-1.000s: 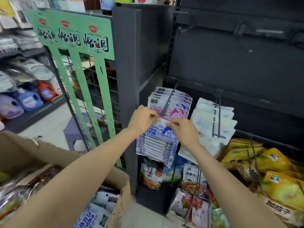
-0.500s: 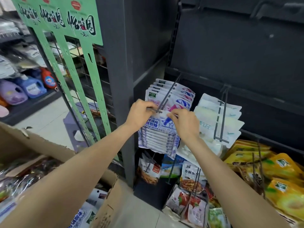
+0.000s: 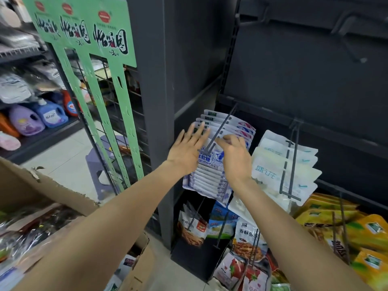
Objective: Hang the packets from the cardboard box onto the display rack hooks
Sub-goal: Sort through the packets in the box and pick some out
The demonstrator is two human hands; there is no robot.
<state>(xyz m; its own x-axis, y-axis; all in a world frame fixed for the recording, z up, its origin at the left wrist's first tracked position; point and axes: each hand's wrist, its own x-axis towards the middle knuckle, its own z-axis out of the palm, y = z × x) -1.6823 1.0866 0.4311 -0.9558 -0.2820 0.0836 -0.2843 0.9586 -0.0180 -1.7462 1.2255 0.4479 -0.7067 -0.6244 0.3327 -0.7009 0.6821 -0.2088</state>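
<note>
Head view. Half a second ago both hands pinched the top edge of the blue-and-white packets (image 3: 206, 171) at the tip of the hook (image 3: 220, 129); now that grip is gone. The left hand (image 3: 186, 148) lies flat against the left side of the stack, fingers straight and fanned apart, their tips over the upper corners of the packets further back. The right hand (image 3: 235, 156) sits just right of the hook, fingers loosely bent and slightly apart, holding nothing, its fingertips near the wire. The front packet hangs on the hook between the two hands, its lower edges stepped out below the wrists. The camera has also dipped and drawn closer since that frame, so the stack looks larger.

Taking the hook as the landmark: to its right hang white pouches (image 3: 281, 164) on a double-wire peg. Below it hang snack bags, one orange-fronted (image 3: 192, 227) and one with fried strips pictured (image 3: 247, 238). Lower right of it are yellow-green packets (image 3: 357, 227). To its left stand the dark grey rack upright (image 3: 155, 101) and, beyond that, a green hanging-strip sign (image 3: 100, 34) over wire mesh. Far left of it, detergent bottles (image 3: 50, 114) sit on a shelf. Lower left, under the left forearm, is the cardboard box (image 3: 52, 192), with more packets inside partly hidden by the arm.
</note>
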